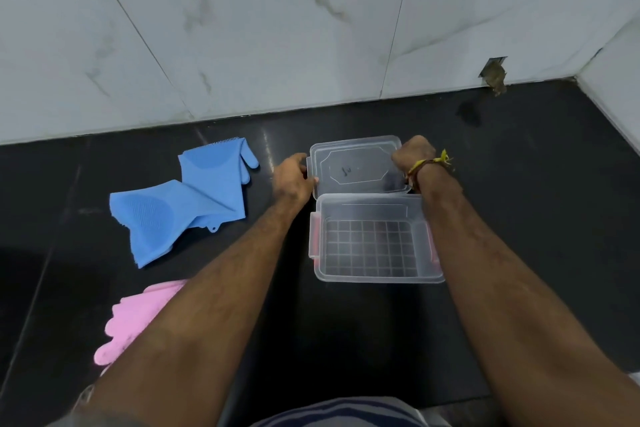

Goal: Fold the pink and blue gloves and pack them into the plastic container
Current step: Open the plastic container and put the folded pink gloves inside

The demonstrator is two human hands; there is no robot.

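Head view shows you the big black counter (346, 329) first, with the white wall tiles (242, 38) behind it. Next in size is the clear plastic container (372, 270), which sits open and has nothing in it yet. Its lid (358, 166) lies just behind it, close to the wall, and the two look like they touch along one edge. Your left hand (292, 178) grips the left edge of the lid with the fingers curled around it. Your right hand (412, 152) is closed on the far right corner of the lid, but you cannot see its fingertips from here. The step now looks like putting the lid out of the way, so lay it flat and let go with both hands. Keep it behind the box so the opening stays free. The blue gloves (183, 204) lie spread out and partly on top of each other, to the left of the box and well apart from it. The pink gloves (133, 319) lie nearer to you, partly hidden under your left arm. None are folded yet. Take one glove at a time and press it flat, because floppy rubber springs back open.
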